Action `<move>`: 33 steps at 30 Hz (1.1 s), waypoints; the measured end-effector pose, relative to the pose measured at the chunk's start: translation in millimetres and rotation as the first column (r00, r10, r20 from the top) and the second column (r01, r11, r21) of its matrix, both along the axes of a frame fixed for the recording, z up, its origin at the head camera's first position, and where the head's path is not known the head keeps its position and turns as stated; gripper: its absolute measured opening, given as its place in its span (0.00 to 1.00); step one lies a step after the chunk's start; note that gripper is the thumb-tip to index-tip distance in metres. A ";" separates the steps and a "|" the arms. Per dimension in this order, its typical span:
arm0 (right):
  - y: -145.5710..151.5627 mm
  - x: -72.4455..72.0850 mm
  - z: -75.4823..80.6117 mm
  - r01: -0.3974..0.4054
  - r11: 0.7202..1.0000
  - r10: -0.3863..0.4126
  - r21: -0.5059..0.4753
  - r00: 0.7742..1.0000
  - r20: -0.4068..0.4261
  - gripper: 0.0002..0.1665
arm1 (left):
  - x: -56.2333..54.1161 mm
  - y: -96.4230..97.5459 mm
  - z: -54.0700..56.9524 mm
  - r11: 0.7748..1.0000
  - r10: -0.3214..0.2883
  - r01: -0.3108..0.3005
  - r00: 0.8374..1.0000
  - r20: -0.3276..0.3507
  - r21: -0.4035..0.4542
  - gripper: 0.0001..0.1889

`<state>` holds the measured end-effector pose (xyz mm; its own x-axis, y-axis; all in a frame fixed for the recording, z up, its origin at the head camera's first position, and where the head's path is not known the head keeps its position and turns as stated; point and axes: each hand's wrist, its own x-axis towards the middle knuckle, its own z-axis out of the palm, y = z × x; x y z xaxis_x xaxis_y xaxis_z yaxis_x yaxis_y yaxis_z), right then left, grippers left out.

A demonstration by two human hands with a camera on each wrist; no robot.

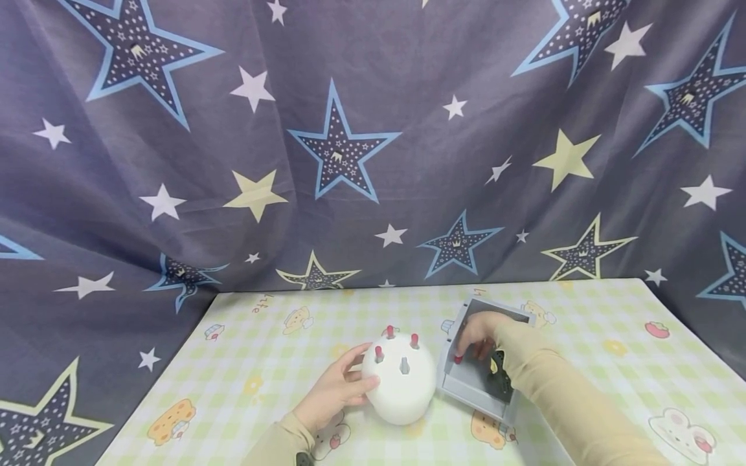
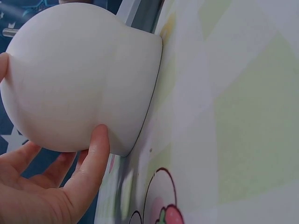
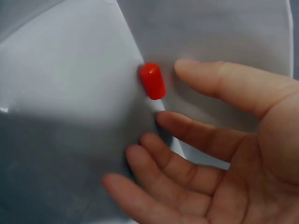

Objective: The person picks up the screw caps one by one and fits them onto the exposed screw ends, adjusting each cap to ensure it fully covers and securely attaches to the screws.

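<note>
A white rounded body (image 1: 402,395) with a flat base stands on the table. From its top rise three pegs with red tips (image 1: 414,340) and one bare grey peg (image 1: 405,366). My left hand (image 1: 338,390) holds its left side, thumb in front and fingers behind, fingertips against the white surface (image 2: 70,84). Inside a grey open box (image 1: 474,392), my right hand (image 1: 484,331) reaches down with fingers spread. A small red rounded cap (image 3: 153,81) lies in the box's corner, just off the thumb and index fingertips; nothing is between those fingers.
The box stands to the right of the white body, its walls rising around my right hand. A checked tablecloth (image 1: 233,362) with cartoon prints covers the table. Behind it hangs a dark curtain (image 1: 408,168) with stars. A black wrist device (image 1: 499,375) shows at my right sleeve.
</note>
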<state>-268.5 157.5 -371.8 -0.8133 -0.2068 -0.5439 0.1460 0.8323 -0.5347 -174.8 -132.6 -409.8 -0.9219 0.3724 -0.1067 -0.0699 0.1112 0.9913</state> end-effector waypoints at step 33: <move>-7.5 8.4 -8.9 0.067 0.996 -0.059 0.056 0.989 -0.138 0.13 | -3.2 -0.5 -2.9 1.000 0.009 -0.009 1.000 0.013 0.003 0.41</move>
<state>-260.1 150.0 -380.7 -0.8910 -0.1228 -0.4371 0.1284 0.8552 -0.5021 -178.0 -133.1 -412.7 -0.9236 0.3648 -0.1174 -0.0834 0.1078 0.9907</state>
